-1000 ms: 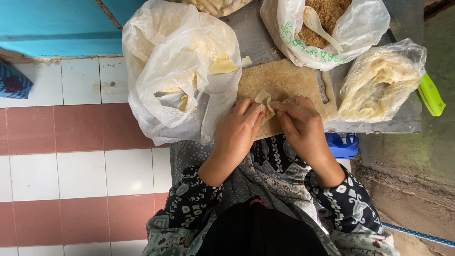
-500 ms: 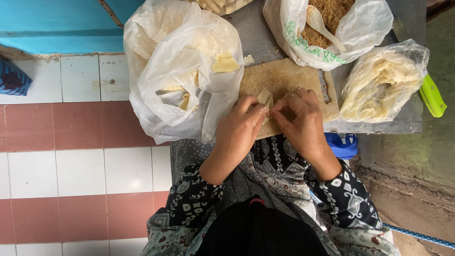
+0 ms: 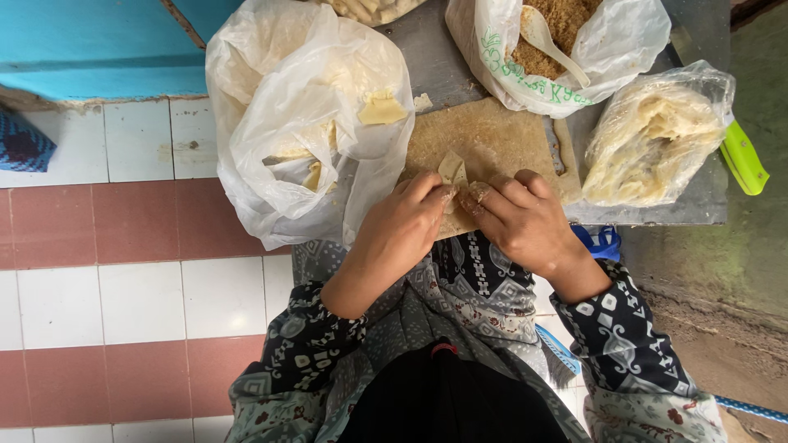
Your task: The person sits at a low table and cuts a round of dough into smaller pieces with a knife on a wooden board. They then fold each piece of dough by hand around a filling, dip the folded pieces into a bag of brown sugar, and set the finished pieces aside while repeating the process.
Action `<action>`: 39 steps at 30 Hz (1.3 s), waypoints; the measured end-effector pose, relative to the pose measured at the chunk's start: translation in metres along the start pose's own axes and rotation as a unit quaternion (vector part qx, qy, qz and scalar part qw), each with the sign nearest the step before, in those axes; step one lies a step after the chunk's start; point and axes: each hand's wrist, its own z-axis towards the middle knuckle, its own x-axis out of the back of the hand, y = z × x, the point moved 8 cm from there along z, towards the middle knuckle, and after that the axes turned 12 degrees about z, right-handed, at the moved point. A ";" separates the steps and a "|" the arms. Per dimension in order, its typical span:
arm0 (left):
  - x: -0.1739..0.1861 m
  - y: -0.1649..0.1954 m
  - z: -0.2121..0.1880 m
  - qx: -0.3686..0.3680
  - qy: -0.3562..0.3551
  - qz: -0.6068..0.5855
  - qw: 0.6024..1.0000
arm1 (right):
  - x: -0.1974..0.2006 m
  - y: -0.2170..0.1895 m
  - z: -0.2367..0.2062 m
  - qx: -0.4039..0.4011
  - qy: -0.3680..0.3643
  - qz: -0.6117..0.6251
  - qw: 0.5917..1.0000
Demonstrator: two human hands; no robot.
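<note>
My left hand [image 3: 404, 223] and my right hand [image 3: 519, 218] meet over a worn wooden board [image 3: 492, 139], fingertips pinching a small pale folded pastry sheet [image 3: 452, 171] between them. Both hands grip this sheet; its lower part is hidden under my fingers. The board lies on a grey metal tray [image 3: 640, 213] in front of my lap.
A large white plastic bag [image 3: 304, 123] with pale sheets sits left of the board. Behind it, a white bag holds brown crumbly filling [image 3: 566, 25] and a white spoon [image 3: 552, 43]. A clear bag of wrappers [image 3: 657, 139] lies right, beside a green handle [image 3: 744, 156]. Tiled floor is left.
My hands have stayed on the pastry sheet, fingers shifting slightly as they fold it; the view has drifted a little. Nothing else moved.
</note>
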 end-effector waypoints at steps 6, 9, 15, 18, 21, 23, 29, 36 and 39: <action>0.003 0.000 0.003 -0.012 -0.057 -0.030 0.998 | -0.011 0.036 -0.001 -0.186 0.087 0.194 0.959; 0.007 0.001 0.004 -0.032 -0.030 -0.007 0.999 | -0.018 0.047 -0.002 -0.243 0.101 0.254 0.931; -0.003 -0.006 0.010 -0.008 -0.021 0.002 1.000 | -0.011 0.043 0.000 -0.245 0.100 0.224 0.938; -0.013 -0.013 0.016 0.010 -0.034 0.019 0.999 | 0.000 0.028 0.004 -0.183 0.102 0.161 0.964; -0.014 -0.017 0.021 0.010 -0.015 -0.009 1.000 | 0.005 0.018 0.007 -0.144 0.108 0.112 0.977; -0.019 -0.024 0.024 0.037 -0.037 -0.023 0.998 | 0.001 0.024 0.008 -0.171 0.093 0.131 0.972; -0.019 -0.029 0.024 0.037 -0.054 -0.021 0.998 | -0.019 0.057 0.013 -0.275 0.041 0.265 0.923; -0.002 -0.014 0.009 -0.019 0.028 0.039 0.999 | -0.014 0.049 0.015 -0.221 0.058 0.255 0.940; -0.002 -0.020 0.012 0.039 0.031 0.003 0.999 | -0.003 0.033 0.013 -0.152 0.076 0.146 0.975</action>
